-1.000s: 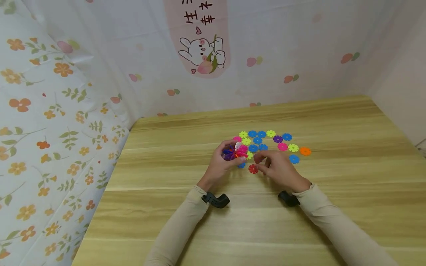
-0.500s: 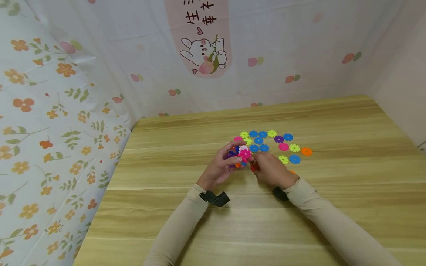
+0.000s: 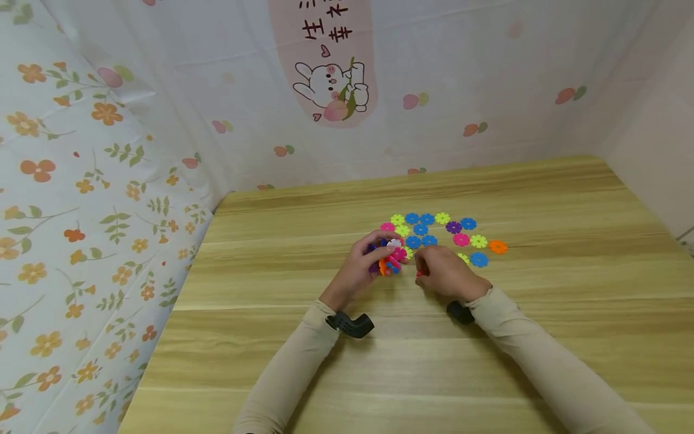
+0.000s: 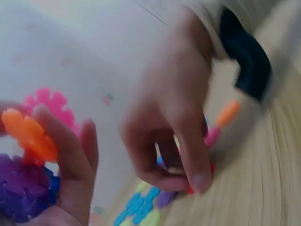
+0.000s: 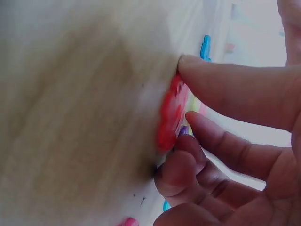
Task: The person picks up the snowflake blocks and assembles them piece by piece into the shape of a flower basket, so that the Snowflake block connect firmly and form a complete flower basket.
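Observation:
My left hand grips a cluster of interlocked snowflake discs above the table. In the left wrist view, the cluster shows a pink disc, an orange disc and purple discs; the fingers and thumb hide part of it. Just to the right, my right hand is low over the wood. It pinches a red snowflake disc by its edges, thumb on one side and a fingertip on the other, close against the tabletop. From the head, only a sliver of red shows under the fingers.
Several flat snowflake discs lie loose behind and right of the hands, among them blue, purple, pink and orange ones. A printed cloth hangs behind the wooden table.
The right hand has come onto the red disc, which lay uncovered before, and then drawn slightly right, away from the cluster. In the left hand the cluster has turned, showing more orange and blue.

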A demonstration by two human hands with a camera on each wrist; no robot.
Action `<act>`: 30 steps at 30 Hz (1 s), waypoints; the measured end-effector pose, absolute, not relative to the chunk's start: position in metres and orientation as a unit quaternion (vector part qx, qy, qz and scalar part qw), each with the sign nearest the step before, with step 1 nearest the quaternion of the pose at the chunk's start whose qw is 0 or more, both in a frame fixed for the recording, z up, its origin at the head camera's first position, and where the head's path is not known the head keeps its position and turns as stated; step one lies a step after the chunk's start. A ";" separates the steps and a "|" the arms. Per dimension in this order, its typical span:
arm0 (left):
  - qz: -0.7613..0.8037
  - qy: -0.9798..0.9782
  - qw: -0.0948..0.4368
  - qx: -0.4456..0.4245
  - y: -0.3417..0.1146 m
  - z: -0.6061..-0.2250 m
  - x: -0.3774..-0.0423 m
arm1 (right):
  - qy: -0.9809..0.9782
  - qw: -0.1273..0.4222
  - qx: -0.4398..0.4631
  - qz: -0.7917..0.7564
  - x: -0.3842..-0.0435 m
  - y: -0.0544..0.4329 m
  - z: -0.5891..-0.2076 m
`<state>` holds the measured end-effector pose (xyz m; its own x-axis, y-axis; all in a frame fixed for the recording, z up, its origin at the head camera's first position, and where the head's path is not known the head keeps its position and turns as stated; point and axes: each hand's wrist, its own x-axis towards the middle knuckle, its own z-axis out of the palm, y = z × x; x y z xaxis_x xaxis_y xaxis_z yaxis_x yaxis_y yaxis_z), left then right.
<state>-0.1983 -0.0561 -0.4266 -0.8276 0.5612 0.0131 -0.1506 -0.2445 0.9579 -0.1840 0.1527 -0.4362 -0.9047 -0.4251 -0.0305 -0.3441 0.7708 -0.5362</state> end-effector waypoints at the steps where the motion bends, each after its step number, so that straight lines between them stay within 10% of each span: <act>1: 0.784 0.547 0.243 0.163 -0.056 -0.427 -0.198 | 0.938 0.076 -0.208 -0.268 -0.184 0.153 -0.437; 19: 0.795 0.524 0.280 0.120 -0.056 -0.430 -0.197 | 0.933 0.057 -0.256 -0.246 -0.187 0.169 -0.436; 30: 0.788 0.529 0.288 0.127 -0.052 -0.430 -0.197 | 0.853 0.084 -0.176 -0.484 -0.180 0.174 -0.423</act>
